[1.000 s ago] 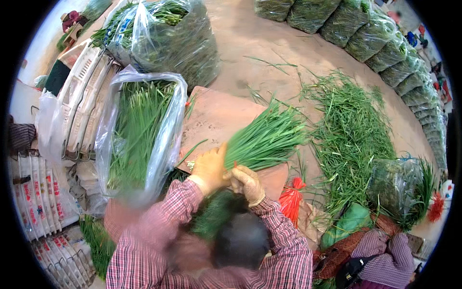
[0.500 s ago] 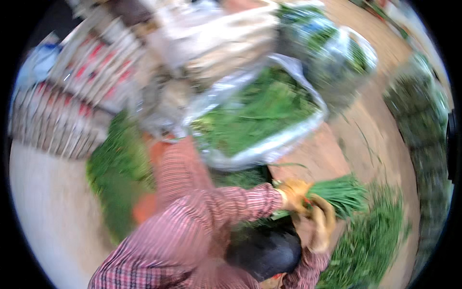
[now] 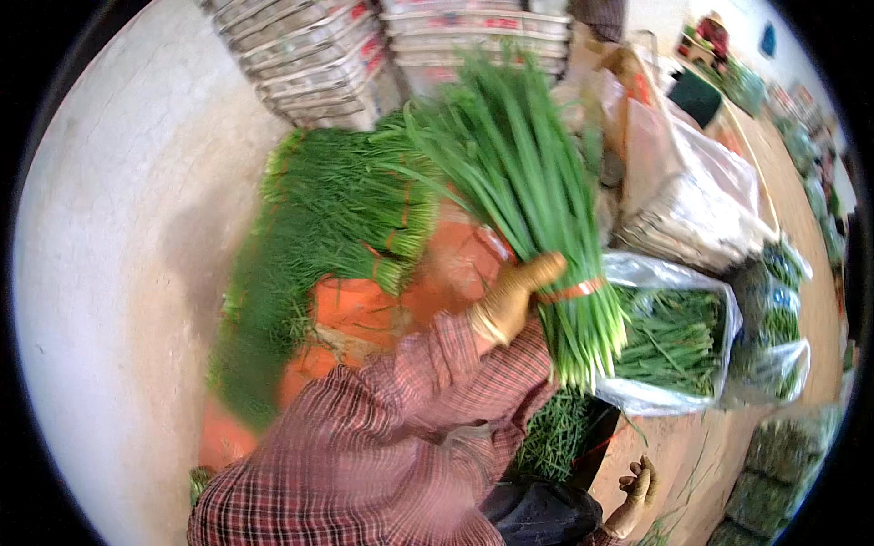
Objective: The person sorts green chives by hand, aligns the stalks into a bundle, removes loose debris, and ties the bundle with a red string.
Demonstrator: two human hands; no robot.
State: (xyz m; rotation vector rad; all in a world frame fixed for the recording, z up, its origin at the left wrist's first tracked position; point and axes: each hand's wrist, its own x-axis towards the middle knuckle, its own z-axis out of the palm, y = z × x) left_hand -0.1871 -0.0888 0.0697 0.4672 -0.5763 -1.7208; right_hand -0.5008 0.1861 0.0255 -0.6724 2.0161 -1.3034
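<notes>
My left hand [image 3: 512, 298], in a tan glove, is closed round a large bunch of chives [image 3: 537, 182]. An orange band [image 3: 574, 290] ties the bunch near its pale cut ends. The long green leaves point up and away, and the stem ends lean down to the right. Low on the right, my gloved right hand [image 3: 635, 499] holds nothing, its fingers partly curled and apart. Beyond my left forearm, several banded chive bunches [image 3: 337, 200] lie in a pile on orange sheeting [image 3: 360, 308].
White crates [image 3: 309, 64] are stacked behind the pile, beside a pale wall [image 3: 100, 273]. A plastic-lined box [image 3: 731, 318] of chives stands to the right. Loose leaves [image 3: 555, 432] fill a dark container by my leg. Packed greens [image 3: 778, 460] line the right edge. Another person [image 3: 716, 38] is far off.
Both hands were together at the chives on the right. Now my left hand has carried the bunch up and left, and the right hand has let go. The view has swung left.
</notes>
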